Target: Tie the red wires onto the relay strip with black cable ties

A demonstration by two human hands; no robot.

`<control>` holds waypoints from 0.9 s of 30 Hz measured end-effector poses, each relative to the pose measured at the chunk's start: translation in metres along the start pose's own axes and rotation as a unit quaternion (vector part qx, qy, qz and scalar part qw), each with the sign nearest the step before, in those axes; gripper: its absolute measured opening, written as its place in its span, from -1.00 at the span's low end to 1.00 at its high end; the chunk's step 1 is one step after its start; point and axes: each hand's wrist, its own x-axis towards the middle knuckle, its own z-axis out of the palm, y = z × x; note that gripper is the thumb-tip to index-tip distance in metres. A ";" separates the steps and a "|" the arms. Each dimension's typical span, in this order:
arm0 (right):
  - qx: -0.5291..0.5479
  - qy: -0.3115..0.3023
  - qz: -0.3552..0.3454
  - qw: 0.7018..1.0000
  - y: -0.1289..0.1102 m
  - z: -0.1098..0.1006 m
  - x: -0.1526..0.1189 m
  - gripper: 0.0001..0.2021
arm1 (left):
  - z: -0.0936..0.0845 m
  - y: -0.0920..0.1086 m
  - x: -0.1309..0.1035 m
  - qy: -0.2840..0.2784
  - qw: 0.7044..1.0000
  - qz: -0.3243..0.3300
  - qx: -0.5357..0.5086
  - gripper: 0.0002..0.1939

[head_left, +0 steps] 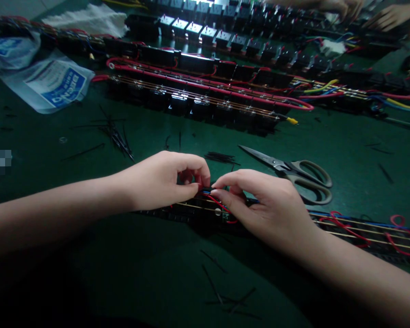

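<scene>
Along the black strip [205,212] lying left to right across the green table [355,182], the left hand [169,177] and right hand [269,196] meet over the red and blue wires [219,201], which run along the strip's top. Each thumb is drawn against curled fingers, pinching the wires from either side of a small gap, probably to hold the bundle snug while fingertips work there; whether a thin dark tie is also caught between them is too small to tell. The scissors [280,166] lie just beyond the right hand, handles to the right, seemingly so it can take them up easily. Short black ties [220,157] sit in a small pile on the hands' far side, probably for quick picking. Farther off, a longer assembly with a thick red cable [198,84] rests across the table, apparently set back to leave working room near the person.
</scene>
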 end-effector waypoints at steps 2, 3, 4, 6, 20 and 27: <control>0.001 0.000 -0.001 1.000 0.000 0.000 0.000 -0.96 | 0.000 0.000 0.000 0.002 1.000 0.002 0.001 -0.87; 0.001 0.000 -0.001 1.000 0.000 -0.001 0.000 -0.96 | 0.000 0.000 0.000 0.002 1.000 0.003 0.000 -0.87; 0.001 -0.002 0.001 1.000 0.000 -0.001 0.000 -0.96 | 0.000 0.000 0.000 0.003 1.000 0.005 0.000 -0.87; 0.002 -0.003 0.002 1.000 0.000 -0.001 0.000 -0.96 | 0.001 0.000 -0.001 0.004 1.000 0.008 -0.001 -0.87; 0.012 -0.012 0.022 1.000 -0.001 -0.001 0.002 -0.96 | 0.001 0.000 -0.001 0.002 1.000 0.002 0.007 -0.86; 0.022 -0.025 0.033 0.999 -0.002 -0.002 0.001 -0.93 | 0.001 -0.001 -0.001 0.000 1.000 0.002 0.008 -0.86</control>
